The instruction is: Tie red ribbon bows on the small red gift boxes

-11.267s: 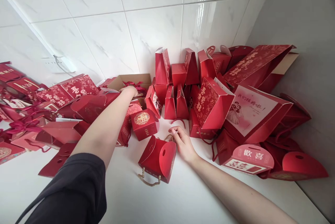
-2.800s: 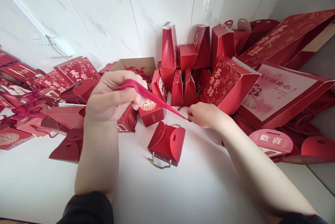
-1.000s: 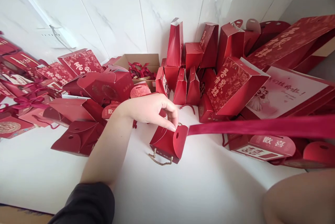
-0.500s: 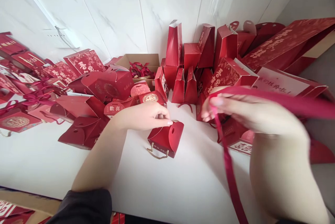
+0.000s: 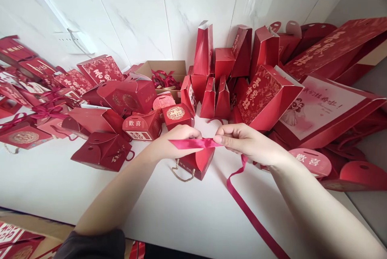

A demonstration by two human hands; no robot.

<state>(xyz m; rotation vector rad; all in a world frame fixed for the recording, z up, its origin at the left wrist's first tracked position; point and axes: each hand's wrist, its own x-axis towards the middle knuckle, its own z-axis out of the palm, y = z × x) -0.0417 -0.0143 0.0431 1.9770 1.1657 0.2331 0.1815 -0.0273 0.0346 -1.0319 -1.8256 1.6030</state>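
A small red gift box (image 5: 198,164) with a twisted gold cord handle (image 5: 183,176) stands on the white table in the middle. My left hand (image 5: 178,142) is closed at the top of this box; ribbon covers part of its fingers. My right hand (image 5: 242,140) pinches a crimson satin ribbon (image 5: 252,220) between thumb and fingers. A short flat stretch of ribbon lies across the front of my left hand, above the box. The long tail hangs below my right hand and runs down toward the table's near edge.
Assembled red boxes (image 5: 104,150) crowd the left side, some tied with bows. A brown carton (image 5: 148,69) of ribbon stands at the back. Tall red boxes (image 5: 204,49) line the tiled wall. Larger boxes (image 5: 323,105) fill the right. Another carton (image 5: 51,243) sits below the table's front left.
My right hand has moved left with the ribbon, from the right side to beside my left hand. Ribbon now crosses over my left hand. The small box has stayed in place.
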